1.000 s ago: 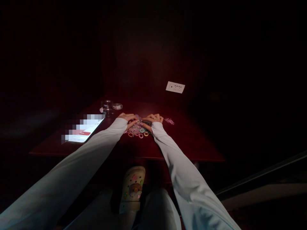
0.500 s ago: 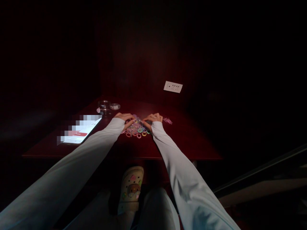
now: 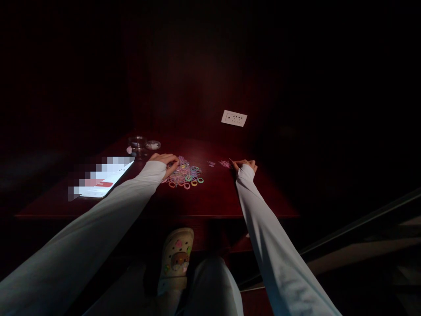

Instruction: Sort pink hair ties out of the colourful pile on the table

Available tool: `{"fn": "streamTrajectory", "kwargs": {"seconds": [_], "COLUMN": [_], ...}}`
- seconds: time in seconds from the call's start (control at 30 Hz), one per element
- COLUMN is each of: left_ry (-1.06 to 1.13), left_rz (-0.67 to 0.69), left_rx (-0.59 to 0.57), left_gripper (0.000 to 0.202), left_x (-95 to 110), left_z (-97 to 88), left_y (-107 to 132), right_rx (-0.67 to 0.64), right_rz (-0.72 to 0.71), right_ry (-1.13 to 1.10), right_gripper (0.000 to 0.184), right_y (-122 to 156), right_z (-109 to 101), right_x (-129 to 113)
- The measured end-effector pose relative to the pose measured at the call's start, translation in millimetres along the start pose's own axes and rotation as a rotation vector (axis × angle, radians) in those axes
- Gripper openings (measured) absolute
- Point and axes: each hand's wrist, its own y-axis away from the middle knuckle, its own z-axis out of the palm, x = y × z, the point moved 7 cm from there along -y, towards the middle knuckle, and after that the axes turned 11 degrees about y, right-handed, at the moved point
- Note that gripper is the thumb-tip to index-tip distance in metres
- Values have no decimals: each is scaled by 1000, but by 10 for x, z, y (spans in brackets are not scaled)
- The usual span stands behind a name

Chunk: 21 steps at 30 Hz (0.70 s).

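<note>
The left hand (image 3: 166, 159) rests, fingers bent, on the left edge of the band pile (image 3: 186, 174) on the table (image 3: 213, 195); the right hand (image 3: 245, 165) lies curled farther right, beside pink bands (image 3: 225, 163). Whether either grips anything, I cannot tell.

very dim | light pools on table (image 3: 217, 197) centre | edges black | details soft

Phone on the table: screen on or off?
On: the phone lies flat, its screen glowing white with a red bar; part of it is blurred out.
</note>
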Motion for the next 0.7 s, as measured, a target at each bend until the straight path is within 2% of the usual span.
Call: {"fn": "streamTrajectory", "kwargs": {"seconds": [0.17, 0.3, 0.37, 0.47, 0.53, 0.7], "left_ry": [6, -9, -14, -14, -15, -33], "left_rz": [-34, -60, -62, -64, -73, -69], "left_rx": [-24, -12, 4, 1, -8, -22], "left_gripper": [19, 19, 18, 17, 17, 21], "left_x": [-125, -203, -209, -198, -181, -74], "left_z": [43, 57, 52, 56, 54, 12], "left_y": [-23, -34, -30, -25, -22, -7], "right_rx": [-34, 7, -12, -130, -177, -171], "right_rz": [-44, -63, -155, -405, -504, -436], "right_ry": [51, 4, -28, -46, -33, 45], "right_gripper": [48, 38, 33, 24, 20, 19], "right_y": [46, 108, 159, 284, 357, 352], "right_z": [49, -29, -50, -6, 24, 63], "right_x": [-107, -289, -491, -874, -1045, -1086]}}
